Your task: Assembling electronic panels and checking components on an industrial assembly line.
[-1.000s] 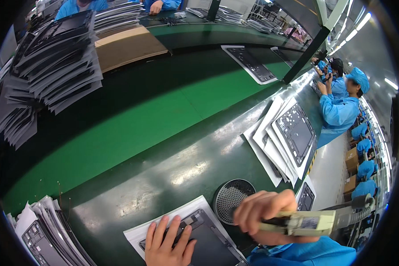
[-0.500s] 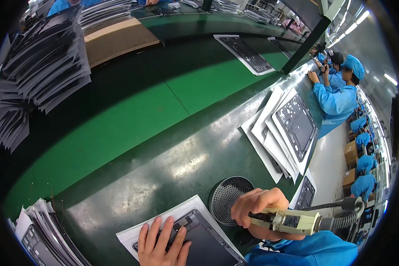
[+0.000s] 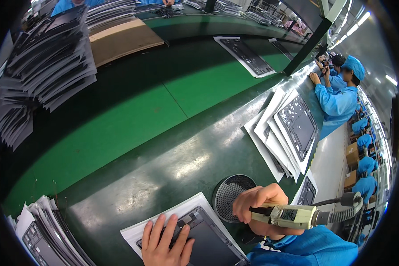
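Note:
My left hand lies flat with spread fingers on a dark tablet housing, which rests on a white sheet at the front of the bench. My right hand is closed around a cream electric screwdriver with a black lever and a coiled cable sleeve at its rear end. The tool's tip is hidden from sight. Beneath the fingers of this hand stands a round black dish with a perforated insert, partly covered by the hand.
More housings between white sheets are stacked at right; another stack is at near left. Beyond the bench edge runs a green conveyor belt carrying a housing. Tall stacks stand far left. A co-worker in blue works at right.
The view has shifted slightly. My right hand keeps the screwdriver beside the dish, and the tool has turned a little. My left hand stays on the housing.

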The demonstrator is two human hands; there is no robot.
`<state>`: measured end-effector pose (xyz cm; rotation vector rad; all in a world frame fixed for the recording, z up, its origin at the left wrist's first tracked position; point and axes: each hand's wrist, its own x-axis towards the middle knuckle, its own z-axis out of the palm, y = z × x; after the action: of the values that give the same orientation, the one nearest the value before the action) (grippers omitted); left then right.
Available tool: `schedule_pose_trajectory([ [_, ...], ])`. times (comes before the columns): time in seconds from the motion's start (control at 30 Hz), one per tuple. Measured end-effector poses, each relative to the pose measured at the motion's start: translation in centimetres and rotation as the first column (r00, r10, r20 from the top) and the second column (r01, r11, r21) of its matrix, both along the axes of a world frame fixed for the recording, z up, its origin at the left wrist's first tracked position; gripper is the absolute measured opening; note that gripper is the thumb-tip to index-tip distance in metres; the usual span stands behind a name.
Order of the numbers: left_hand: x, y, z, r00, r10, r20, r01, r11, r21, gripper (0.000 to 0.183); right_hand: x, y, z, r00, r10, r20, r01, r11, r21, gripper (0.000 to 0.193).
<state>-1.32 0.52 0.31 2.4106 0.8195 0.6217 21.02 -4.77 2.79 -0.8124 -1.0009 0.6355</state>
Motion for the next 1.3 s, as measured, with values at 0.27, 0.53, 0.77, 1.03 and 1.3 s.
schedule_pose_trajectory([
  [0.27,-0.1,0.3,0.5,0.997,0.020,-0.072,-0.016,0.998,0.057,0.023,0.4,0.0,-0.4,0.988,-0.026,0.154,0.030,0.999,-0.025,0.089],
  [0.53,0.0,0.0,0.0,1.000,-0.005,0.025,0.005,1.000,-0.002,0.033,0.3,-0.4,-0.2,0.989,-0.024,0.147,0.036,0.997,-0.074,0.088],
  [0.77,-0.1,0.1,0.1,1.000,0.008,0.028,-0.008,1.000,0.009,0.032,0.2,-0.5,0.1,0.984,0.027,0.178,-0.008,0.995,-0.103,0.087],
  [1.03,-0.1,0.0,-0.1,0.997,0.034,0.063,-0.036,0.999,0.034,0.030,-2.2,-0.3,6.2,0.975,0.066,0.214,-0.059,0.998,-0.037,0.073],
  [1.3,-1.0,0.5,1.0,0.992,0.031,0.123,-0.034,0.999,0.024,0.026,-6.6,2.9,2.3,0.940,0.296,0.168,-0.294,0.955,-0.037,0.083],
])
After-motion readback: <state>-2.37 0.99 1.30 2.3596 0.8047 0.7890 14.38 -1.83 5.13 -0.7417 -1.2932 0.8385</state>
